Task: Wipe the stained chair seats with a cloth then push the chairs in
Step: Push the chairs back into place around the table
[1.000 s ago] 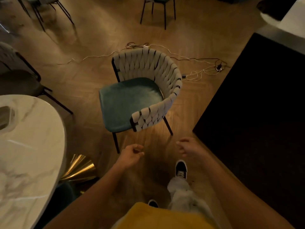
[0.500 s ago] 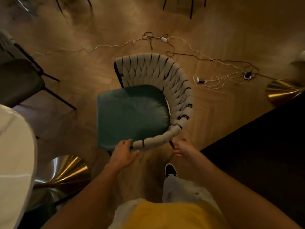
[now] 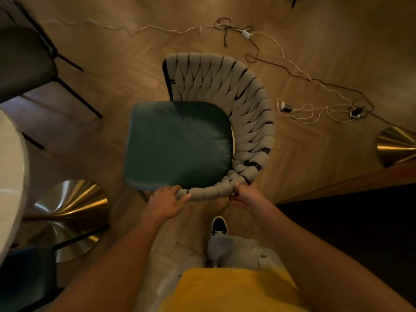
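Observation:
A chair with a teal cushioned seat (image 3: 177,145) and a curved backrest of woven grey straps (image 3: 245,113) stands on the wooden floor right below me. My left hand (image 3: 166,201) grips the near end of the woven backrest, thumb on its top. My right hand (image 3: 245,197) grips the same rail a little further right, fingers curled under it. No cloth shows in either hand.
A white marble table edge (image 3: 11,176) lies at left with a brass cone base (image 3: 67,206) under it. A dark chair (image 3: 24,61) stands upper left. Cables (image 3: 299,73) trail over the floor beyond the chair. A second brass base (image 3: 396,147) and a dark tabletop (image 3: 360,221) are at right.
I stepped closer to the chair. Both hands moved forward from empty air and took hold of the near end of the woven backrest.

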